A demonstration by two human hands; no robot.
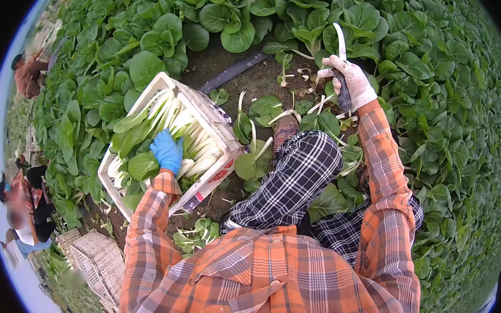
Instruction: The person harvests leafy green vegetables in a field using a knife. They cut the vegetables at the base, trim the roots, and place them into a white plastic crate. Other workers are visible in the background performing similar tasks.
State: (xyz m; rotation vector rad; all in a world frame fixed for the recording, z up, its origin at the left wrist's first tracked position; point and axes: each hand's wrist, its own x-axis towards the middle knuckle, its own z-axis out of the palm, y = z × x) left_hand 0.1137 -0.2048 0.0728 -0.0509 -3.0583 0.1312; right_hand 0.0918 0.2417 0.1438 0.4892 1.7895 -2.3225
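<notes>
My left hand (pixel 167 151), in a blue glove, reaches into a white plastic crate (pixel 229 139) and rests on leafy greens there; whether its fingers grip a plant is hidden. Pale-stemmed leafy greens (pixel 198 141) lie packed in the crate, white stems mostly towards its right side. In a whitish glove, my right hand (pixel 348 82) is closed round the dark-wrapped handle of a knife (pixel 340 41) with a curved blade that points up and away from me. Cut leaves and stems (pixel 266 109) are scattered on the soil between the crate and my right hand.
Rows of growing leafy greens (pixel 448 106) stand ahead and to the right. A dark hose or pipe (pixel 235 71) lies on the soil beyond the crate. More crates (pixel 96 259) are at lower left. Other people (pixel 29 75) are at the far left.
</notes>
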